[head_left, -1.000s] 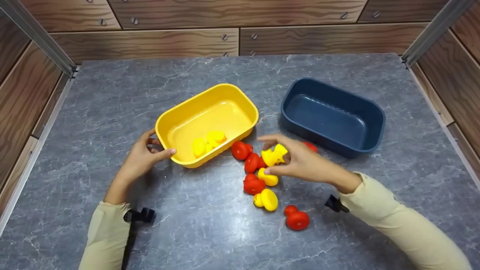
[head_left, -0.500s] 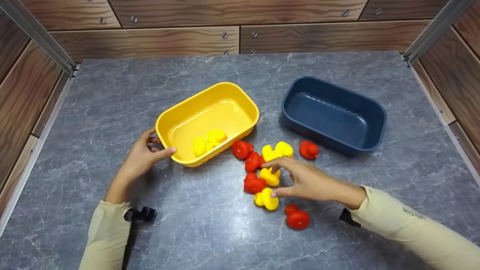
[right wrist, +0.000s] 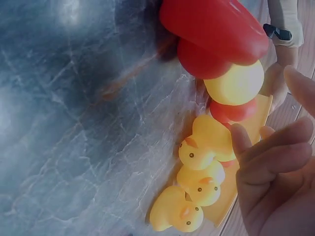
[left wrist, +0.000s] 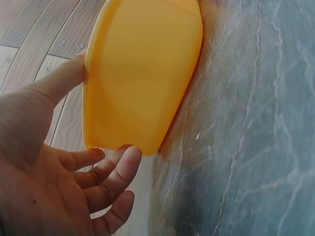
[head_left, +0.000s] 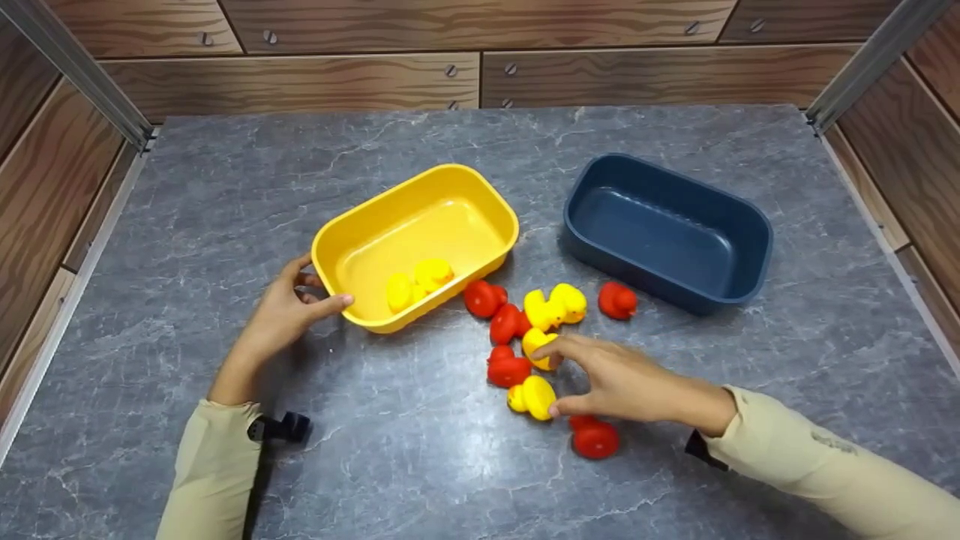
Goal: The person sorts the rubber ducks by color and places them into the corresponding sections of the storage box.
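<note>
My left hand (head_left: 281,319) grips the near-left corner of a yellow bin (head_left: 420,184), thumb over the rim and fingers against the outside. Yellow rubber ducks (head_left: 400,292) lie inside it along the near wall. My right hand (head_left: 619,379) hovers with spread fingers above the loose pile. Its thumb tip is by the nearest yellow duck (head_left: 538,397), its index finger over another yellow duck (head_left: 538,346). Red rubber ducks (head_left: 508,367) lie just left of these. In the right wrist view, several yellow ducks (right wrist: 197,157) stand beside the fingers; nothing is held.
A dark blue bin (head_left: 660,289) stands at the back right, with a red duck (head_left: 617,300) before its near wall. Another red duck (head_left: 596,439) is partly under the right hand. Wood-patterned panels (head_left: 292,86) border the grey marbled table (head_left: 225,172).
My right hand has moved toward the near side and slightly right, off the farther yellow ducks, uncovering the red duck by the blue bin. The left hand and yellow bin stay put.
</note>
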Tool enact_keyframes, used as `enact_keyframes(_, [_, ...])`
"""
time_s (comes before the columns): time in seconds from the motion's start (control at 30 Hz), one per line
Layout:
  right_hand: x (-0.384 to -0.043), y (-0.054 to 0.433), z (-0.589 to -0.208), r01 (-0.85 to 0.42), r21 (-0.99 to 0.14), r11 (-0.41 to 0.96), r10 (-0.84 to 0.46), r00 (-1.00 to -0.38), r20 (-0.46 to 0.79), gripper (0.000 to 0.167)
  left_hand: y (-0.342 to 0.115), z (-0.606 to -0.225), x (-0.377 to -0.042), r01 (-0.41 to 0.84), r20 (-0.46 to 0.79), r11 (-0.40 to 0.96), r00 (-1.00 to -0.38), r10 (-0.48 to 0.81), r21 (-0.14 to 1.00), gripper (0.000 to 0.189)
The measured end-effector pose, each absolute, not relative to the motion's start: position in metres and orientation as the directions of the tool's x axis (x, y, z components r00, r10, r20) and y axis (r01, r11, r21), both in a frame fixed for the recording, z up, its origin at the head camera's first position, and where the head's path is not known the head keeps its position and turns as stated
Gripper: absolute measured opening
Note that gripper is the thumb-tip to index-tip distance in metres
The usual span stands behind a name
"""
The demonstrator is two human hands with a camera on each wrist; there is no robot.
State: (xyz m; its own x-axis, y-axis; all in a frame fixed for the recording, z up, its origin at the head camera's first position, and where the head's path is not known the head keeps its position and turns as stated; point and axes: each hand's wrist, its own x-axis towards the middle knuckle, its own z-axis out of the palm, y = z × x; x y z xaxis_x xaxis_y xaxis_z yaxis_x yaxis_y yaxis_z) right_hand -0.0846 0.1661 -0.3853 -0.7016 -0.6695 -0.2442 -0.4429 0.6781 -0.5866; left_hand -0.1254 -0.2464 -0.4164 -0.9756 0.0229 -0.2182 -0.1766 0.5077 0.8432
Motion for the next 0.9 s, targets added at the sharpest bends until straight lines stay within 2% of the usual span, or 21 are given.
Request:
enact_keyframes(0.37, [-0.076,0.157,-0.391,-0.450,-0.496,0.743,-0.634,-0.710,-0.305,0.048,-0.246,-0.417,-0.126,-0.179,-0.221,0.517,-0.975,0.020,0.837,0.090])
enact_keyframes(0.9, [-0.074,0.155,-0.400,-0.414,-0.528,0.742,-0.607,-0.749,-0.265,0.044,-0.246,-0.418,-0.127,-0.185,-0.228,0.521,-0.973,0.019,0.834,0.089])
